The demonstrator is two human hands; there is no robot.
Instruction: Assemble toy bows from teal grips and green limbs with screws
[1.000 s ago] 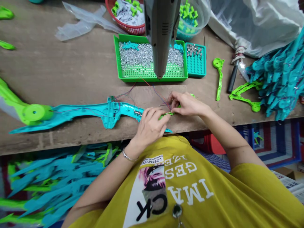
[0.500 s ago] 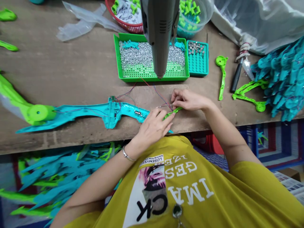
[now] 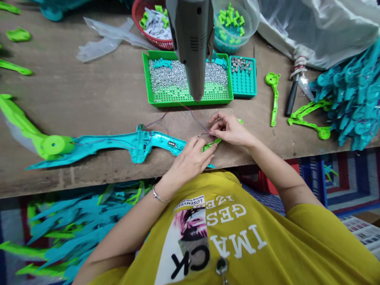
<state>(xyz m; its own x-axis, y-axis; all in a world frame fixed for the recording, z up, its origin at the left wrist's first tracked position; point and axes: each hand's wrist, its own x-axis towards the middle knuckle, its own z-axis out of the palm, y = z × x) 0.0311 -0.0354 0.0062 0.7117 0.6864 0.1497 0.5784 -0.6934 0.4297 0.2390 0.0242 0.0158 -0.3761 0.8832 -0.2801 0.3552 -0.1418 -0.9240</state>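
Observation:
A turquoise plastic toy bow half-shell (image 3: 103,143) lies along the table's front edge, with a small circuit board and thin red and blue wires (image 3: 194,117). My left hand (image 3: 191,156) is over its right end, fingers bent round a lime-green plastic arm (image 3: 217,141) and holding it against the shell. Just to the right, my right hand (image 3: 230,128) pinches the wires at its fingertips, above the green arm. The arm's far end shows past my right knuckles. My left fingers hide the joint of arm and shell.
A grey power screwdriver (image 3: 192,51) hangs over a green tray (image 3: 151,99) of screws. Right of it sits a turquoise tray (image 3: 252,93) of small metal parts. Farther right are loose green arms (image 3: 274,101), a black-handled tool (image 3: 291,99) and piled turquoise shells (image 3: 353,95).
My right hand has shifted slightly left along the wires, uncovering the green arm's far end. My left hand stays on the arm and shell. The whole view has shifted a little.

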